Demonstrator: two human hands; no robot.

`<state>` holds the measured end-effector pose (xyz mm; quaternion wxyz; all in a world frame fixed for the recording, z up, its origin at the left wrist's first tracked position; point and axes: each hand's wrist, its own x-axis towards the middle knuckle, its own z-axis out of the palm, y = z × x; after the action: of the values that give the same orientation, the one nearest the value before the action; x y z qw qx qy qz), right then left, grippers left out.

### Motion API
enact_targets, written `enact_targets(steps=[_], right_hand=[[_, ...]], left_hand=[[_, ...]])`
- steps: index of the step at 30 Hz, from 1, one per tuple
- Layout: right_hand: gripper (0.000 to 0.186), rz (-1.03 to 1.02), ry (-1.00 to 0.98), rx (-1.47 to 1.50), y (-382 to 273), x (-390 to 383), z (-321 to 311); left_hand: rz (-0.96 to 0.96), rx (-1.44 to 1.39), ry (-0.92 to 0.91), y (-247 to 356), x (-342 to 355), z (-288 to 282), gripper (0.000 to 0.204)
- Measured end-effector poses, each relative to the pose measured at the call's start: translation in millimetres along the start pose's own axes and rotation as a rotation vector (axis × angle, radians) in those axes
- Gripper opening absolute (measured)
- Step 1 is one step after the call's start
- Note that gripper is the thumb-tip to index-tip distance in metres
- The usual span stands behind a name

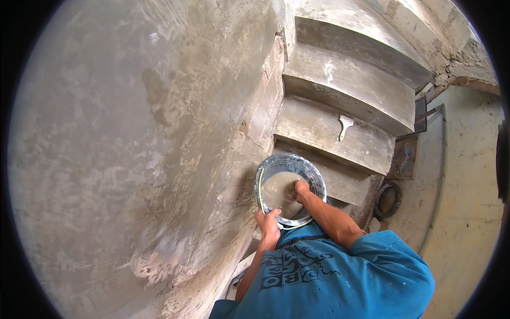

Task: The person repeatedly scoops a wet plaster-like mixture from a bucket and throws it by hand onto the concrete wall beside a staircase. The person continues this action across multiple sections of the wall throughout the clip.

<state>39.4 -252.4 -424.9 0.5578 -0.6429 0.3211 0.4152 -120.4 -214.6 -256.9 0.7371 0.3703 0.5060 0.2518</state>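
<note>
A dark bucket (317, 178) with a splashed rim and a pale yellow-green handle is held in front of my body. Thin grey-brown slurry (277, 192) fills its lower part. My left hand (269, 222) is closed on the near-left rim, thumb on top. Inside the bucket, my right hand (300, 190) reaches down to the slurry from the right side. Its fingertips are hidden, so whether it holds anything does not show. A flat, wide brush (344, 127) with a pale handle lies on a stair step beyond the bucket.
Bare concrete stairs (324, 125) climb away ahead. Along my left runs a large plastered wall (106, 159) with damp, darker patches. Down to the right, a round black tub or ring (388, 200) sits by a yellowish surface (467, 186).
</note>
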Motion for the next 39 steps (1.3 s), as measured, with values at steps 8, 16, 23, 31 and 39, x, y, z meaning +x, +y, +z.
enact_targets(steps=[8,16,23,31,39], right_hand=[[0.042,0.088,-0.595,0.700,-91,-95,41],[0.039,-0.379,-0.897,0.383,-194,-166,49],[0.036,0.024,-0.191,0.054,-48,-12,14],[0.019,0.045,0.059,0.076,-13,36,24],[0.029,0.064,-0.074,0.043,0,40,1]], left_hand=[[-0.078,-0.024,0.089,4,5,-2,0.030],[-0.031,-0.127,0.037,3,0,-4,0.039],[0.022,-0.122,0.049,2,-1,1,0.039],[-0.046,-0.084,0.116,-6,0,2,0.036],[-0.053,-0.069,0.094,-3,-2,11,0.035]])
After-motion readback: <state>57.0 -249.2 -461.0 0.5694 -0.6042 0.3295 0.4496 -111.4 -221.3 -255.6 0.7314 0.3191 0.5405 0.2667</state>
